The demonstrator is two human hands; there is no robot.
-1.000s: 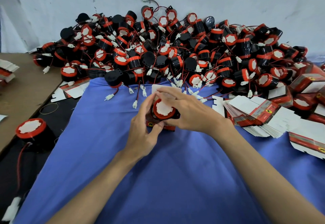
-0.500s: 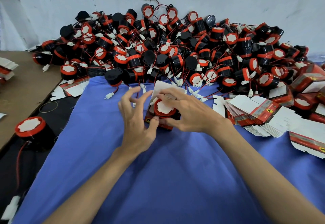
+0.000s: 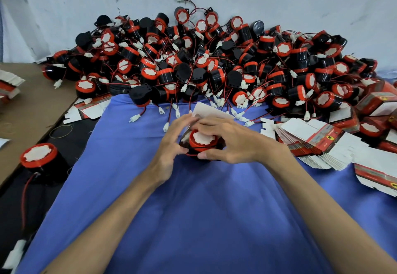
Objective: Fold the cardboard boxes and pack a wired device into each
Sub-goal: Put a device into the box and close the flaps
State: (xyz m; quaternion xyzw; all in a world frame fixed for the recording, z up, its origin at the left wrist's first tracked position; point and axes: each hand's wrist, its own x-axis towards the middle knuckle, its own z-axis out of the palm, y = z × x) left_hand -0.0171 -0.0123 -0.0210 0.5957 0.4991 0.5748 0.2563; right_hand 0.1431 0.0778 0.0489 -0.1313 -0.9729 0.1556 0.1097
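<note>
A red-and-black wired device (image 3: pixel 203 139) with a white top sits inside a small red cardboard box (image 3: pixel 185 142) on the blue cloth (image 3: pixel 193 209). The box's white flap (image 3: pixel 209 111) stands up behind it. My left hand (image 3: pixel 171 142) grips the box's left side, fingers curled toward the flap. My right hand (image 3: pixel 232 140) wraps the right side, thumb under the front edge, fingers over the device's top. Most of the box is hidden by both hands.
A large heap of wired devices (image 3: pixel 214 65) fills the back against the wall. Flat box blanks (image 3: pixel 311 144) are stacked at right, folded red boxes (image 3: pixel 376 104) beyond them. One device (image 3: pixel 39 159) stands at left near a brown cardboard sheet (image 3: pixel 28 106).
My left hand's fingers have gone from spread wide beside the box back onto its left side. The box with the device stays in place, and the flap stays raised.
</note>
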